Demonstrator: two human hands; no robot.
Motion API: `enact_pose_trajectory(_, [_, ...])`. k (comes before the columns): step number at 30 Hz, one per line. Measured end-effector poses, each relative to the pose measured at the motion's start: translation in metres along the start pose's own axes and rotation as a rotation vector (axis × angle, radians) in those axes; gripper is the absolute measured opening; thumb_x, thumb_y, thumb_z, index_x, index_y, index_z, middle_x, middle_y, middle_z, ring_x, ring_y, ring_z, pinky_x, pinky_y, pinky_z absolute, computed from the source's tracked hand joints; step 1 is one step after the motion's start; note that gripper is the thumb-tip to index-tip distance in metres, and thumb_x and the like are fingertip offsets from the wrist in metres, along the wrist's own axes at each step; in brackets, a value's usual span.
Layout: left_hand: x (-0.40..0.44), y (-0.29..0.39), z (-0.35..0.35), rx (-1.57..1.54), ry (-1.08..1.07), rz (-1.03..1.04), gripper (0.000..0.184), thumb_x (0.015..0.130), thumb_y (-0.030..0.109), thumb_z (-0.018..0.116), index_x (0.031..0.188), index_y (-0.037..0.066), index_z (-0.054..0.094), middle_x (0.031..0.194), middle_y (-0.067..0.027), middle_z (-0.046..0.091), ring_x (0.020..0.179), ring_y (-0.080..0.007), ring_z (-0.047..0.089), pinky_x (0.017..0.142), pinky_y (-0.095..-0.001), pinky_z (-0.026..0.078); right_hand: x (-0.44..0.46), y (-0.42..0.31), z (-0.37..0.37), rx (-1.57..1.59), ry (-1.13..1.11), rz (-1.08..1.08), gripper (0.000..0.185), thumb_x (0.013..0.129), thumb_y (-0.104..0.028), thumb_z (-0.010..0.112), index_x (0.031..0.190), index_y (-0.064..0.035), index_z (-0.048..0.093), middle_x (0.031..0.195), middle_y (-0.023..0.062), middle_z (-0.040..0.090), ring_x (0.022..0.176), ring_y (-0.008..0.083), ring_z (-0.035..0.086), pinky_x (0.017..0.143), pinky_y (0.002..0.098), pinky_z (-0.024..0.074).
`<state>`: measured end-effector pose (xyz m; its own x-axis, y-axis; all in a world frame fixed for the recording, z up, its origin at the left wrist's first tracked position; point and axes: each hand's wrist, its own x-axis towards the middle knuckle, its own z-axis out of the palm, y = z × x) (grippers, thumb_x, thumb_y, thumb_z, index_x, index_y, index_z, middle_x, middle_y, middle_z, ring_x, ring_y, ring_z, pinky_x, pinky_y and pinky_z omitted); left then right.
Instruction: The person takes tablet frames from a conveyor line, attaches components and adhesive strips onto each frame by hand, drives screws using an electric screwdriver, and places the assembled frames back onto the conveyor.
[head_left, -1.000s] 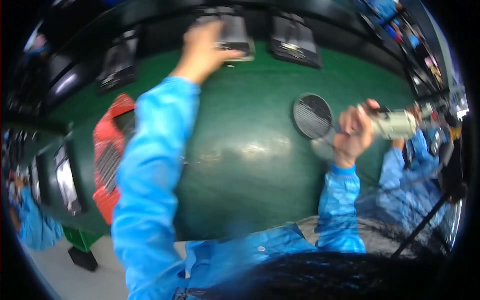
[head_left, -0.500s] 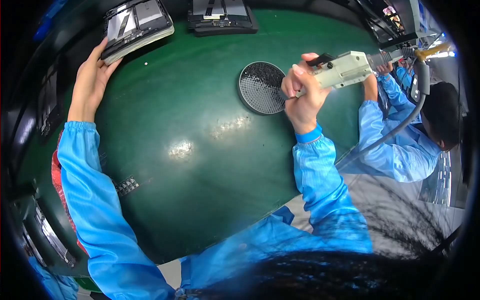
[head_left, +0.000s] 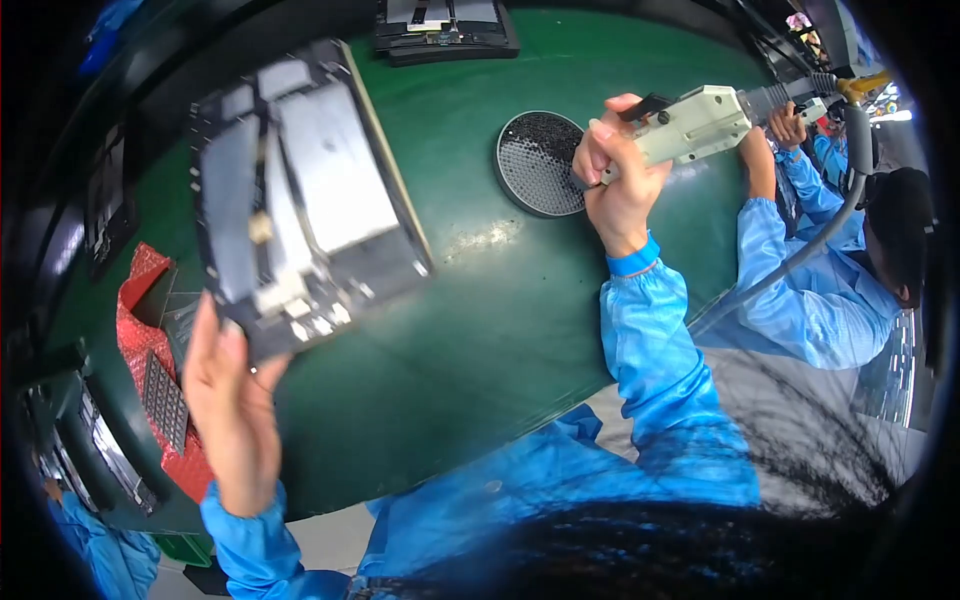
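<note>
Your left hand [head_left: 235, 400] is pinched on the near left corner of a flat, black-framed rectangular device with silver and grey panels [head_left: 340, 170], which appears to be raised and slightly tilted over the left part of the smooth green surface [head_left: 480, 330]; its details are blurred. Your right hand [head_left: 622, 190] is wrapped around a pale grey-green, pistol-like tool with a black lever [head_left: 695, 125], whose tip end points towards a round, dark-rimmed dish with a perforated plate [head_left: 540, 187]. Small black pieces lie on the dish's far part; whether the tip touches it, you cannot tell from here. The step in hand looks like handling the device one-handed while the tool is held ready. With only one corner gripped, the next move seems to call for a steady wrist and support under the far edge, on the bare green between the dish and the crinkled red wrapping [head_left: 135, 320] at your left. Your tool would best stay well apart from the device's exposed inner parts meanwhile.
</note>
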<state>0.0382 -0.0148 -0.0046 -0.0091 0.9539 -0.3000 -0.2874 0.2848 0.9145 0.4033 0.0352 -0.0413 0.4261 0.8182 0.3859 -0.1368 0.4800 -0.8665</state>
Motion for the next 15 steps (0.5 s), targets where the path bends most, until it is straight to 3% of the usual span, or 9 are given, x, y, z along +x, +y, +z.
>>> enact_pose_trajectory(3, [-0.036, -0.019, 0.015, -0.065, -0.018, -0.097, 0.063, 0.097, 0.008, 0.056, 0.149, -0.006, 0.023, 0.136, -0.0201, 0.052, 0.114, -0.0245, 0.062, 0.087, -0.0387, 0.059, 0.000, 0.001, -0.001, 0.070, -0.010, 0.005, 0.025, 0.082, 0.005, 0.063, 0.105, 0.0019, 0.056, 0.063, 0.0039, 0.049, 0.043, 0.0108, 0.042, 0.039, 0.0261, 0.0323])
enact_pose_trajectory(6, [-0.054, -0.049, 0.011, -0.051, -0.112, -0.158, 0.067, 0.096, 0.003, 0.055, 0.151, -0.007, 0.018, 0.143, -0.0227, 0.045, 0.122, -0.0246, 0.056, 0.096, -0.0318, 0.053, -0.002, 0.001, 0.000, -0.017, -0.041, -0.004, 0.025, 0.084, 0.000, 0.059, 0.109, -0.0004, 0.053, 0.064, 0.0028, 0.042, 0.045, 0.0106, 0.038, 0.040, 0.0260, 0.0304])
enact_pose_trajectory(8, [-0.059, -0.063, 0.013, -0.035, -0.129, -0.096, 0.070, 0.095, -0.002, 0.055, 0.152, -0.007, 0.014, 0.148, -0.0232, 0.040, 0.126, -0.0240, 0.052, 0.103, -0.0326, 0.046, -0.003, 0.001, 0.000, 0.006, -0.032, 0.002, 0.024, 0.083, 0.002, 0.062, 0.106, -0.0009, 0.054, 0.067, 0.0030, 0.046, 0.046, 0.0108, 0.041, 0.041, 0.0260, 0.0318])
enact_pose_trajectory(9, [-0.060, -0.062, 0.016, -0.063, -0.139, -0.082, 0.067, 0.091, -0.005, 0.060, 0.149, -0.007, 0.026, 0.145, -0.0193, 0.042, 0.130, -0.0242, 0.047, 0.106, -0.0347, 0.042, -0.003, 0.001, 0.001, 0.023, -0.013, 0.003, 0.024, 0.083, 0.002, 0.064, 0.105, -0.0008, 0.055, 0.068, 0.0035, 0.049, 0.047, 0.0109, 0.043, 0.041, 0.0261, 0.0326])
enact_pose_trajectory(12, [-0.060, -0.056, 0.007, 0.401, -0.177, 0.151, 0.058, 0.088, -0.004, 0.065, 0.141, -0.004, 0.044, 0.137, -0.0150, 0.048, 0.129, -0.0248, 0.048, 0.103, -0.0346, 0.044, -0.001, 0.004, -0.003, 0.010, -0.037, -0.014, 0.023, 0.082, 0.002, 0.069, 0.100, -0.0047, 0.057, 0.073, 0.0027, 0.052, 0.049, 0.0103, 0.045, 0.043, 0.0254, 0.0344])
enact_pose_trajectory(13, [-0.058, -0.045, 0.005, 0.635, -0.137, 0.288, 0.050, 0.084, -0.001, 0.071, 0.131, -0.002, 0.056, 0.129, -0.0141, 0.051, 0.124, -0.0277, 0.050, 0.101, -0.0378, 0.045, -0.003, 0.006, -0.008, 0.014, -0.044, 0.010, 0.023, 0.082, 0.001, 0.069, 0.101, -0.0059, 0.058, 0.075, 0.0021, 0.052, 0.053, 0.0098, 0.046, 0.045, 0.0249, 0.0345])
enact_pose_trajectory(15, [-0.049, -0.026, -0.014, 0.922, -0.117, 0.464, 0.047, 0.081, 0.004, 0.074, 0.126, 0.001, 0.059, 0.127, -0.0139, 0.053, 0.115, -0.0303, 0.053, 0.095, -0.0389, 0.045, -0.003, 0.011, -0.012, 0.020, -0.026, 0.027, 0.027, 0.084, -0.001, 0.066, 0.110, -0.0048, 0.058, 0.078, 0.0003, 0.050, 0.056, 0.0080, 0.042, 0.047, 0.0238, 0.0337])
